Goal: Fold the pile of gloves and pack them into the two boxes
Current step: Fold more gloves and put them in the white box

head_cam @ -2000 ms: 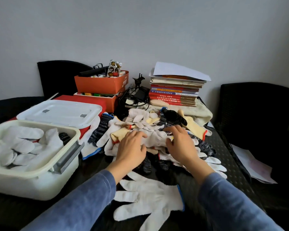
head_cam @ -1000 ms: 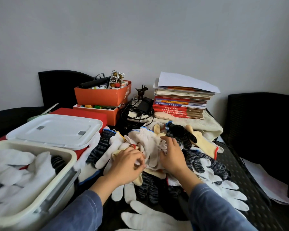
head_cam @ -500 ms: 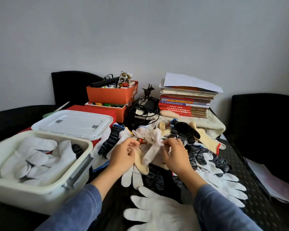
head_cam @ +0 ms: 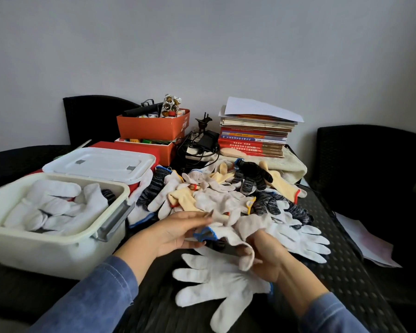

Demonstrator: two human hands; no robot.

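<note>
A mixed pile of gloves (head_cam: 214, 195), white, cream and dark speckled, covers the middle of the black table (head_cam: 341, 272). At its near edge my left hand (head_cam: 175, 233) pinches the blue cuff of a white glove (head_cam: 208, 233). My right hand (head_cam: 268, 257) grips an off-white glove (head_cam: 249, 227) whose cuff folds over my fingers. A flat white glove (head_cam: 221, 284) lies under both hands. To the left, the open white box (head_cam: 117, 189) holds folded white gloves (head_cam: 55, 207). Behind it sits a second box with its white lid (head_cam: 101, 164) on.
At the back stand stacked orange boxes (head_cam: 151, 129) of small items, tangled cables (head_cam: 199, 147), a pile of books (head_cam: 255, 137) and a cream towel (head_cam: 288, 168). Black chairs (head_cam: 375, 169) flank the table. Loose paper (head_cam: 368, 241) lies at the right.
Both hands have drawn back from the middle of the pile toward me, bringing gloves to its near edge. The left now holds a blue-cuffed glove, the right an off-white one.
</note>
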